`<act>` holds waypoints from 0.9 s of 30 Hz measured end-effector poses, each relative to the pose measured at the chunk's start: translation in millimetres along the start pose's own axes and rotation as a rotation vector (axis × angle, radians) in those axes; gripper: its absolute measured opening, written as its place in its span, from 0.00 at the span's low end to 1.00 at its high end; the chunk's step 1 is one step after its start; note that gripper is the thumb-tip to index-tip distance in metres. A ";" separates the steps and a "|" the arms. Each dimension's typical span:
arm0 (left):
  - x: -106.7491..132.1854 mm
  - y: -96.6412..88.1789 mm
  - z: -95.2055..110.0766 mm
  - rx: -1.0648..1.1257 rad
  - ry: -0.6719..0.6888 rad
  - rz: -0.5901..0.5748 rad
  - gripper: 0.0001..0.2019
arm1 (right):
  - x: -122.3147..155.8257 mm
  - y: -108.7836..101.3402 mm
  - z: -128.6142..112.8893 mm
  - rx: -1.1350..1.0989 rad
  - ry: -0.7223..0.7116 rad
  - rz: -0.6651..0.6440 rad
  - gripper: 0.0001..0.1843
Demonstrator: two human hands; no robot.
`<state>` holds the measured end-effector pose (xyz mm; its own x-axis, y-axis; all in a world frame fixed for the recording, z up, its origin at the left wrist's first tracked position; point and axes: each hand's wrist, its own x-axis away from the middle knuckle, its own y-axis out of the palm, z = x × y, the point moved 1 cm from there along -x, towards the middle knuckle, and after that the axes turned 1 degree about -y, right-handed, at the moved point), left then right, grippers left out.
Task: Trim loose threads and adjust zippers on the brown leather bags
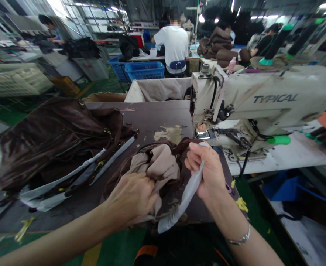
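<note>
My left hand (pixel 130 197) is closed on a bunched beige fabric lining (pixel 160 166) attached to a dark brown garment piece (pixel 148 177). My right hand (pixel 208 171) pinches a pale grey fabric strip (pixel 186 195) between thumb and fingers, and the strip hangs down towards the table edge. A larger brown leather-like garment (pixel 57 142) lies crumpled at the left of the worn table top (pixel 154 118), with pale grey strips (pixel 76 177) trailing from it. The presser foot area of a cream "TYPICAL" sewing machine (pixel 207 135) stands just beyond my right hand.
The sewing machine head (pixel 262 98) fills the right side. Behind the table stand a fabric-lined bin (pixel 158 90) and blue plastic crates (pixel 144 70). Several co-workers sit at further stations, one in a white shirt (pixel 174 46), among stacks of brown garments (pixel 215 44).
</note>
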<state>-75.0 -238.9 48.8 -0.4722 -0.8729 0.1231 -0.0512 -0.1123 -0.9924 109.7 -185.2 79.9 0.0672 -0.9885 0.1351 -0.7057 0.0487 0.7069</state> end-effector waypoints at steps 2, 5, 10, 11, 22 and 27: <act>9.3 0.7 -24.0 0.014 0.052 0.000 0.11 | -6.0 -9.2 -15.0 -0.039 -0.009 0.022 0.20; 28.2 0.2 -63.2 0.007 0.036 0.012 0.11 | -14.1 -22.1 -36.9 -0.123 -0.009 0.053 0.19; 50.0 13.4 -92.4 0.133 0.007 0.014 0.11 | -17.9 -31.5 -49.5 -0.211 0.074 0.034 0.16; 51.5 17.5 -93.2 0.153 0.004 0.025 0.11 | -17.2 -32.2 -48.9 -0.200 0.076 0.028 0.16; -7.3 -57.3 -62.5 0.344 0.086 0.241 0.15 | 5.9 -12.7 -44.6 0.178 -0.086 -0.176 0.15; -63.9 -66.0 -28.3 0.443 0.296 0.189 0.23 | 11.4 -6.0 -40.4 0.184 -0.086 -0.198 0.15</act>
<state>-66.4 -162.3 106.2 -0.6670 -0.7341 -0.1272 0.4022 -0.2110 -0.8909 143.1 -190.9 105.2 0.1621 -0.9851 -0.0581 -0.8016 -0.1658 0.5744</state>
